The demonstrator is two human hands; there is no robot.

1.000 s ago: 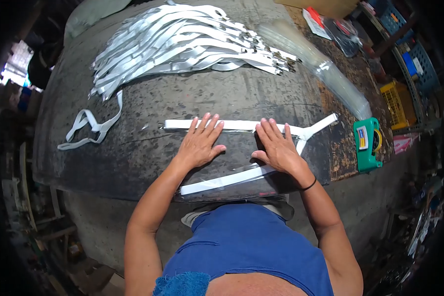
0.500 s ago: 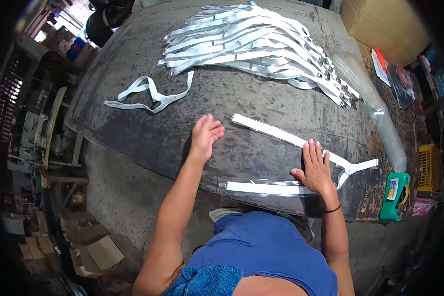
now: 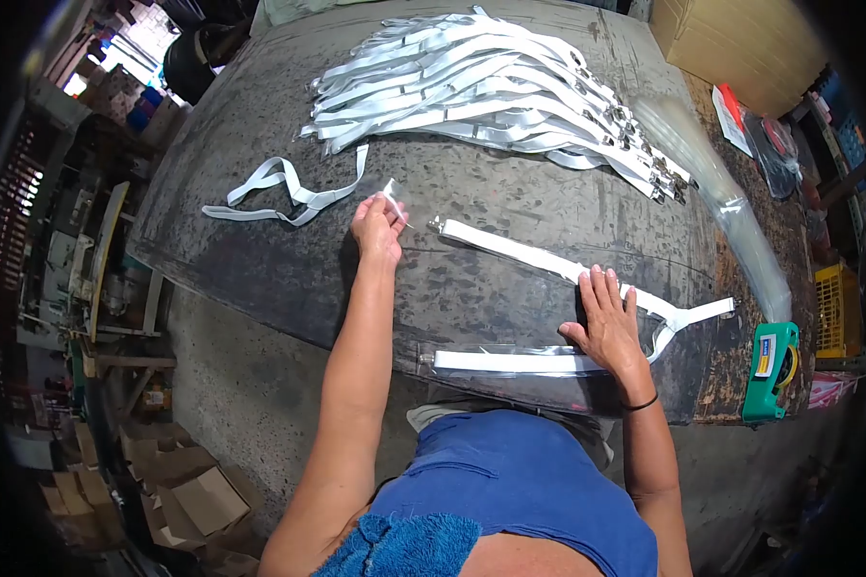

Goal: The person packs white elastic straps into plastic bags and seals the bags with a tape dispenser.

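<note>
My left hand (image 3: 377, 229) is raised over the table left of the suspenders' upper clip, its fingers pinching a small white strip (image 3: 393, 198). Flat on the white Y-shaped suspenders (image 3: 515, 249) lies my right hand (image 3: 608, 322), fingers stretched out across the upper strap. The lower strap runs along the table's near edge with clear plastic film (image 3: 529, 373) around it. Metal clips show at the strap ends. Beyond my left hand, a second white elastic strap piece (image 3: 310, 199) lies loosely curled on the table.
A large pile of white suspenders (image 3: 481, 87) covers the far part of the dark worn table (image 3: 289, 255). Clear plastic sleeves (image 3: 736, 221) lie along the right side. A green tape dispenser (image 3: 768, 373) stands at the right edge, and a cardboard box (image 3: 741, 53) behind.
My left hand has moved slightly away from me and left, and now pinches a small white strip where its fingers were loosely spread. My right hand stays on the suspenders.
</note>
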